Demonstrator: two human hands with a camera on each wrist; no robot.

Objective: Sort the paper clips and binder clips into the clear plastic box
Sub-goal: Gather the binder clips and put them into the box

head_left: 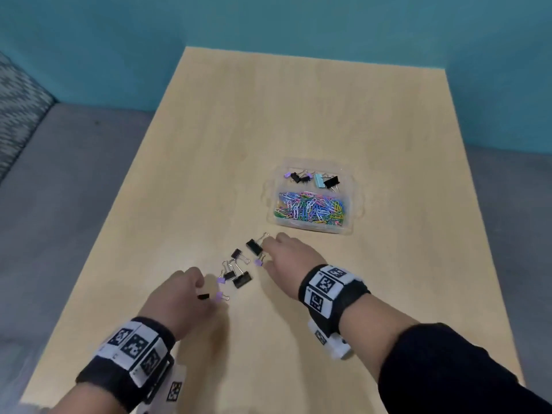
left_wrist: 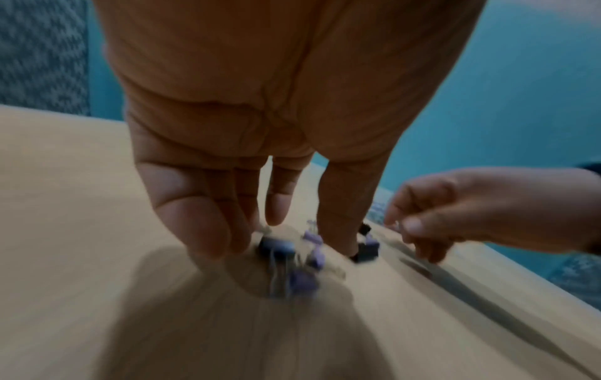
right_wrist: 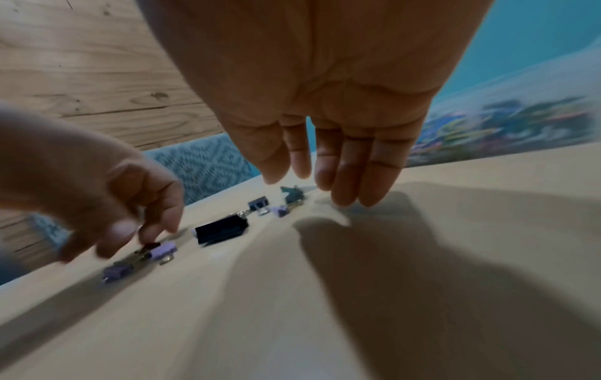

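From the head cam the clear plastic box (head_left: 357,201) sits on the table (head_left: 298,115) just past the right hand (head_left: 291,258), binder clips (head_left: 313,179) in the far compartment, a colourful heap of paper clips (head_left: 310,208) in the near one. The wrist cams (pretty blurry) add finger detail: the right hand's fingers (right_wrist: 344,174) hang relaxed, holding nothing, while the left hand (head_left: 182,297) is curled over a loose black clip (head_left: 203,296); actual grip, can't tell. Loose clips (head_left: 239,270) lie between the hands, with bare tabletop towards the far edge.
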